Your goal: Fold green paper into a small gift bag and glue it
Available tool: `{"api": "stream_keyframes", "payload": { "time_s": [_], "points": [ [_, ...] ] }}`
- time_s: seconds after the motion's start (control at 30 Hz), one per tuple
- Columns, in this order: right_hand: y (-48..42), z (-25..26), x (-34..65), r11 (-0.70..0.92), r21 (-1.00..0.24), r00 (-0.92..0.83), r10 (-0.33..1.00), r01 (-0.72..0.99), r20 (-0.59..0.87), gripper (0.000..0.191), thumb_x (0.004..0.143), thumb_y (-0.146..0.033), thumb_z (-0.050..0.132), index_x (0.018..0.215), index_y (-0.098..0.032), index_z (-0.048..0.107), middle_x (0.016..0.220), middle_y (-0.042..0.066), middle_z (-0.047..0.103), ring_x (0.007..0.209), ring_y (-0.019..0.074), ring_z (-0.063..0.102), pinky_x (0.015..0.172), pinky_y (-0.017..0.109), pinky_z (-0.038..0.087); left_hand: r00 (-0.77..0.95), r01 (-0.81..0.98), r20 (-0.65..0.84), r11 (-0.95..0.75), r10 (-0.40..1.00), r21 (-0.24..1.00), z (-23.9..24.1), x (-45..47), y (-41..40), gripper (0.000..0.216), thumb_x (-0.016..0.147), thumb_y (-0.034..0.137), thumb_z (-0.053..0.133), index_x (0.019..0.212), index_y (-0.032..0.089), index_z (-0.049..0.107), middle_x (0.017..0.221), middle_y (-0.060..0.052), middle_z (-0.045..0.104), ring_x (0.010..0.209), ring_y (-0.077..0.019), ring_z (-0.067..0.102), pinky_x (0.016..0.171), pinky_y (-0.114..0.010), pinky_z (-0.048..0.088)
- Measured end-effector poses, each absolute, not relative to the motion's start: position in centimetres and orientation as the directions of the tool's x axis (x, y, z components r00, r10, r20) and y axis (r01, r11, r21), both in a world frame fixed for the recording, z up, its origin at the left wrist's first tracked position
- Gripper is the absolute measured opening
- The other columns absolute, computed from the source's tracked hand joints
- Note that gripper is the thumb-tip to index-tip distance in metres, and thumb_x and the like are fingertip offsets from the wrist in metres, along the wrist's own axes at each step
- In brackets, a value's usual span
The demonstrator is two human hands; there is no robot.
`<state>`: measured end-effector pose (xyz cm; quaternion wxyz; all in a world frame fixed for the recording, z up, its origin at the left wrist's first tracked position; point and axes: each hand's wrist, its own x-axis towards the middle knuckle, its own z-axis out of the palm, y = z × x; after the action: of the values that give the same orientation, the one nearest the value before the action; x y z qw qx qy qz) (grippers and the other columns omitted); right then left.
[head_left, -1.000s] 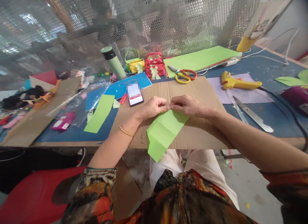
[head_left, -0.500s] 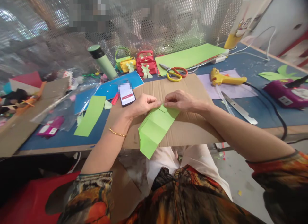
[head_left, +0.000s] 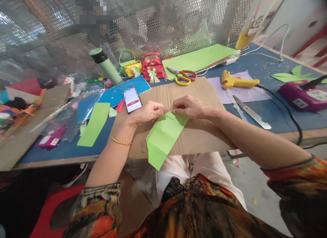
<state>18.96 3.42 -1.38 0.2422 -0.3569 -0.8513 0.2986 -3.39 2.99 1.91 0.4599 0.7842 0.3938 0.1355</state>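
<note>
A creased sheet of light green paper (head_left: 163, 139) lies slanted over a brown cardboard sheet (head_left: 201, 139), its near corner hanging past the table edge. At its far edge, my left hand (head_left: 150, 112) pinches the paper between thumb and fingers. Close beside it, my right hand (head_left: 187, 106) is closed on the same edge, fingertips pressed at a small folded flap. The fingertips of both hands are only a little apart. Left of my left hand lies a phone (head_left: 133, 101) with a lit screen. A flat green paper strip (head_left: 94, 124) rests farther left.
Behind the cardboard lie scissors (head_left: 182, 77), small red paper bags (head_left: 153, 69) and a green bottle (head_left: 106, 67). To the right are a yellow glue gun (head_left: 238, 82), a knife blade (head_left: 251, 112) and a purple power socket (head_left: 304, 94). A blue folder (head_left: 114, 93) lies back left.
My hands stay on the paper's far edge with hardly any movement. The whole view has shifted slightly, so the table things appear a little farther left.
</note>
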Motion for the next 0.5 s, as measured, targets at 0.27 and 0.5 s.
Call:
{"api": "stream_keyframes", "payload": {
  "time_s": [0.27, 0.5],
  "points": [
    [2.4, -0.7, 18.4, 0.575, -0.695, -0.636, 0.74, 0.431, 0.217, 0.018, 0.085, -0.029, 0.055, 0.07, -0.018, 0.057, 0.062, -0.003, 0.05, 0.061, 0.0103, 0.042, 0.06, 0.028, 0.027, 0.593, 0.568, -0.15, -0.279, 0.792, 0.774, 1.4, -3.1, 2.5, 0.043, 0.073, 0.051, 0.08, 0.065, 0.017, 0.055, 0.064, 0.005, 0.043, 0.058, -0.0088, 0.039, 0.051, -0.024, 0.027],
    [2.1, -0.6, 18.2, 0.61, -0.663, -0.648, 0.723, 0.435, 0.24, 0.019, 0.088, -0.027, 0.054, 0.071, -0.019, 0.053, 0.065, -0.003, 0.049, 0.063, 0.0106, 0.04, 0.062, 0.029, 0.027, 0.582, 0.572, -0.147, -0.274, 0.8, 0.773, 1.0, -3.0, 2.4, 0.037, 0.074, 0.045, 0.076, 0.065, 0.016, 0.055, 0.065, 0.005, 0.044, 0.059, -0.0086, 0.04, 0.051, -0.024, 0.027]
  ]
}}
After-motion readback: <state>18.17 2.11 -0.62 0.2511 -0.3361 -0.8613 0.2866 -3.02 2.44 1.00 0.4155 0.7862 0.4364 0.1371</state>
